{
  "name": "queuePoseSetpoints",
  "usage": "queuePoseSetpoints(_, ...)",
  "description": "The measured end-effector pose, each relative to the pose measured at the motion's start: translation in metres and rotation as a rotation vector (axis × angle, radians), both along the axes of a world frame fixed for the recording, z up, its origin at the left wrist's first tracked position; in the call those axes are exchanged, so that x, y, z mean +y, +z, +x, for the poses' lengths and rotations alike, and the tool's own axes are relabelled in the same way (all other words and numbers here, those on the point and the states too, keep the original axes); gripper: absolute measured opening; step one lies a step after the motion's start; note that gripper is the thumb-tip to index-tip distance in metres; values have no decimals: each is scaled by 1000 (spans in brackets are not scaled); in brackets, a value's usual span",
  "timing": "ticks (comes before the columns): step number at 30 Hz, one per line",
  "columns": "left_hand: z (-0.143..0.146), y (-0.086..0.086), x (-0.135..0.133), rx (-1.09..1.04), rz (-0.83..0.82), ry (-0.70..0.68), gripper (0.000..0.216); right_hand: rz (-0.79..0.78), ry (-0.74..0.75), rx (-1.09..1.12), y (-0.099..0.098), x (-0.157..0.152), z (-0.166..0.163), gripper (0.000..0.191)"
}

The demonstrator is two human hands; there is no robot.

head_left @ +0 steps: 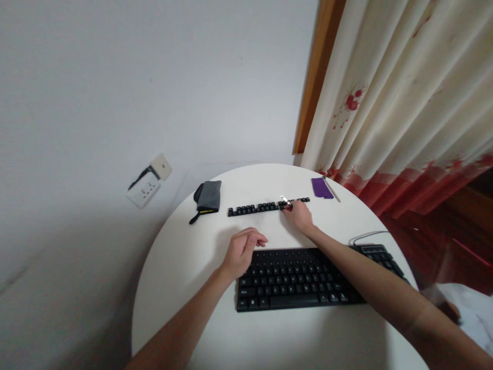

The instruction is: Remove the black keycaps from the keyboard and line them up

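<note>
A black keyboard (292,282) lies on the white round table. Along its top row small stems show where there are no keycaps. My left hand (242,252) rests at its upper left corner, holding nothing, fingers loosely bent and apart from the thumb. Farther back is a line of loose black keycaps (250,209) in small groups. At the right part of this line, my right hand (299,215) is closed on a small silver metal tool (285,201), whose tip sticks up past the fingers. The fingertips cover some keycaps, and the tool's exact kind is unclear.
A dark grey cloth pouch (210,196) lies at the table's back left. A purple cloth (321,188) and a thin pale stick (332,190) lie at the back right. The keyboard's cable (365,235) curls near the right edge. Wall and curtain (385,103) stand behind.
</note>
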State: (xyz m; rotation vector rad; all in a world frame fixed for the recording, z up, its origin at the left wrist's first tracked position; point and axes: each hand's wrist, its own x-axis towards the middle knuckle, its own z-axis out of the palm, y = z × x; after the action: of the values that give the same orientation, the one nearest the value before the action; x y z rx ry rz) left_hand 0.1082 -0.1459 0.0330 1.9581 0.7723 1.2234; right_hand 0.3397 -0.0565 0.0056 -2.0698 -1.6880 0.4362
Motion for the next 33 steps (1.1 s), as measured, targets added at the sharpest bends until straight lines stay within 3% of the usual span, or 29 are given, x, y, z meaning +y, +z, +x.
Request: queuePoseSetpoints(33,2,1,-2,28,-54,-22,49,24,13,41,5,-3,-6,12)
